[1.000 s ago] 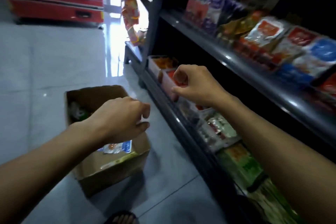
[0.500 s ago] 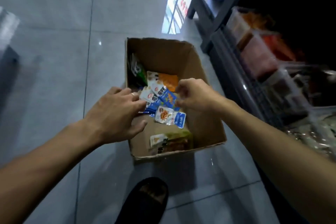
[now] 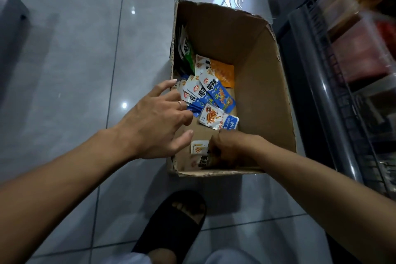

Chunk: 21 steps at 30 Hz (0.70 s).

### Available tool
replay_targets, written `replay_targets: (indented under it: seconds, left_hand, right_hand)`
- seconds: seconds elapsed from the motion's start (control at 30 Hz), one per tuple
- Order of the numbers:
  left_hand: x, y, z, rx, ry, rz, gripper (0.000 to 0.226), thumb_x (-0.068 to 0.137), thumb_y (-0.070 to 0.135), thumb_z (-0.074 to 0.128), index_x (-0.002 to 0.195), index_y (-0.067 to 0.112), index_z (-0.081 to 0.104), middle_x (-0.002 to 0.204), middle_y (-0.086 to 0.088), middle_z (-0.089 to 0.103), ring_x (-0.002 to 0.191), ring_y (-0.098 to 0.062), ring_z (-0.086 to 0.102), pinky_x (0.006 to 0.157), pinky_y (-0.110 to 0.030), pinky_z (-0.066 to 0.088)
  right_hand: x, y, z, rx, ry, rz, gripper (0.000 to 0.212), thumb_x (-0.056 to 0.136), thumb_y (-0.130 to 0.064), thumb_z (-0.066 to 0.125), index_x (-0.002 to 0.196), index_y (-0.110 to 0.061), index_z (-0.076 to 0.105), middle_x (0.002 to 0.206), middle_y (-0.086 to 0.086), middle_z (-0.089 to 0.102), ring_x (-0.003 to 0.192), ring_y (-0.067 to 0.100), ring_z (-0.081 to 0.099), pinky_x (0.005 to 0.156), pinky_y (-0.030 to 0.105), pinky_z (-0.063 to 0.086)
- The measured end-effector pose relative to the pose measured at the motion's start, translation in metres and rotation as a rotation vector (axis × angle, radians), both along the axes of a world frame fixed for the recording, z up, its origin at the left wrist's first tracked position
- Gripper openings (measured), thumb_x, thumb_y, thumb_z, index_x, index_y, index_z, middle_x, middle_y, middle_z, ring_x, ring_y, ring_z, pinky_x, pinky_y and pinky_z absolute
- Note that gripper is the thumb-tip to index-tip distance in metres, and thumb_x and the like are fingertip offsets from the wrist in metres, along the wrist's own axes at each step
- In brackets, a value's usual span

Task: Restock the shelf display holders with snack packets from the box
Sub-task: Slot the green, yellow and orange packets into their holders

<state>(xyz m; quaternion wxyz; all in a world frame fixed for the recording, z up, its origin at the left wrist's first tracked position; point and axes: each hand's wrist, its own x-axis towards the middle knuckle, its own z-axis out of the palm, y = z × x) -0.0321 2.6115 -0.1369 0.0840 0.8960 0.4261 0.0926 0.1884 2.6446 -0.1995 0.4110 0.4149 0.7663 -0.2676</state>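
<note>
While the camera looked straight down at a grey tiled floor point(image 3: 70, 66), the person's left hand point(image 3: 154, 122) reached in from the left with its fingers spread wide and relaxed, a ring on one of them, holding nothing; the fingertips lay at the left wall of an open cardboard box point(image 3: 263, 96) and touched, or nearly touched, a fanned pile of blue-and-white snack packets point(image 3: 205, 94) lying against that wall. Behind the pile, deeper in the box, sat an orange packet point(image 3: 224, 75) and, standing against the far left corner, a green packet point(image 3: 186, 51). A single blue-and-white packet with an orange picture point(image 3: 218, 119) lay flat on the box floor, just beside the pile and apart from both hands. At the near wall of the box, the right hand point(image 3: 233, 150) was curled down inside, its fingers closed around small white packets point(image 3: 199, 147) tucked in the near left corner; how many it gripped could not be told. Below the box, a foot in a black slide sandal point(image 3: 171, 225) stood on the tiles. Along the right edge ran a dark shelf unit point(image 3: 321, 83) with clear display holders point(image 3: 362, 49), blurred, showing orange and red contents.
</note>
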Motion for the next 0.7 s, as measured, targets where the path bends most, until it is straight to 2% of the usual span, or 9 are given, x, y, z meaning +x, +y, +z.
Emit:
replay_targets:
  seconds: [0.13,0.2,0.3,0.43,0.5,0.57,0.6,0.63,0.7]
  left_hand:
    - [0.000,0.001,-0.003,0.005,-0.029,0.003,0.047,0.088,0.054,0.038,0.081,0.021,0.072,0.077,0.004,0.068,0.089,-0.017,0.061,0.116,-0.047,0.026]
    - [0.000,0.001,-0.004,0.007,-0.040,0.001,0.048,0.088,0.055,0.037,0.082,0.022,0.072,0.077,0.004,0.068,0.088,-0.017,0.061,0.116,-0.046,0.026]
    - [0.003,0.001,-0.003,-0.007,-0.084,0.030,0.051,0.091,0.059,0.034,0.089,0.023,0.070,0.080,0.004,0.069,0.087,-0.015,0.061,0.116,-0.041,0.025]
    - [0.015,0.010,0.009,-0.150,-0.247,0.175,0.074,0.088,0.076,0.017,0.113,0.020,0.059,0.087,0.003,0.068,0.089,-0.012,0.061,0.117,-0.033,0.022]
    - [0.025,0.014,0.013,-0.261,-0.483,0.289,0.059,0.088,0.070,0.043,0.116,0.019,0.051,0.096,0.001,0.066,0.094,-0.014,0.061,0.109,-0.035,0.036]
    - [0.030,0.018,0.017,-0.288,-0.666,0.407,0.038,0.087,0.046,0.066,0.110,0.021,0.048,0.099,-0.002,0.063,0.089,-0.017,0.059,0.084,-0.030,0.051]
    - [0.028,0.020,0.018,-0.246,-0.689,0.451,0.033,0.087,0.036,0.069,0.105,0.021,0.047,0.098,-0.003,0.063,0.085,-0.018,0.058,0.073,-0.026,0.050]
    - [0.024,0.020,0.019,-0.182,-0.682,0.483,0.031,0.086,0.032,0.070,0.103,0.020,0.047,0.096,-0.005,0.063,0.083,-0.020,0.057,0.070,-0.027,0.049]
    - [0.016,0.022,0.016,-0.056,-0.637,0.536,0.031,0.087,0.029,0.069,0.105,0.012,0.051,0.093,-0.009,0.063,0.084,-0.027,0.056,0.079,-0.038,0.050]
  right_hand:
    - [0.011,0.018,0.016,0.070,0.089,-0.232,0.006,0.090,-0.016,0.061,0.093,-0.021,0.059,0.100,0.004,0.062,0.094,0.023,0.059,0.075,0.032,0.049]
    - [0.023,0.028,0.033,0.118,0.302,-0.488,0.010,0.094,-0.011,0.057,0.087,-0.018,0.060,0.096,0.007,0.063,0.094,0.027,0.063,0.077,0.036,0.052]
    - [0.034,0.031,0.069,-0.013,0.765,-1.007,0.013,0.095,-0.013,0.060,0.105,-0.008,0.066,0.106,0.009,0.072,0.098,0.023,0.070,0.084,0.037,0.058]
    - [0.025,0.028,0.100,-0.259,1.190,-1.233,0.029,0.081,-0.010,0.066,0.108,-0.001,0.066,0.103,0.010,0.073,0.093,0.022,0.071,0.077,0.035,0.060]
    - [0.011,0.030,0.106,-0.276,1.255,-1.225,0.032,0.078,-0.008,0.067,0.108,0.002,0.065,0.100,0.011,0.072,0.088,0.021,0.071,0.072,0.032,0.060]
    - [0.001,0.033,0.106,-0.247,1.274,-1.217,0.032,0.074,-0.011,0.071,0.104,-0.001,0.067,0.097,0.011,0.071,0.083,0.021,0.070,0.070,0.031,0.061]
    - [0.000,0.035,0.105,-0.213,1.261,-1.221,0.029,0.073,-0.014,0.073,0.100,-0.004,0.069,0.093,0.010,0.071,0.080,0.020,0.069,0.068,0.028,0.060]
    - [0.000,0.036,0.100,-0.156,1.212,-1.208,0.024,0.074,-0.017,0.074,0.096,-0.007,0.070,0.090,0.008,0.072,0.078,0.018,0.069,0.067,0.026,0.059]
    - [0.009,0.035,0.081,0.010,0.940,-1.008,0.017,0.083,-0.018,0.074,0.098,-0.011,0.071,0.088,0.004,0.073,0.080,0.016,0.068,0.069,0.023,0.056]
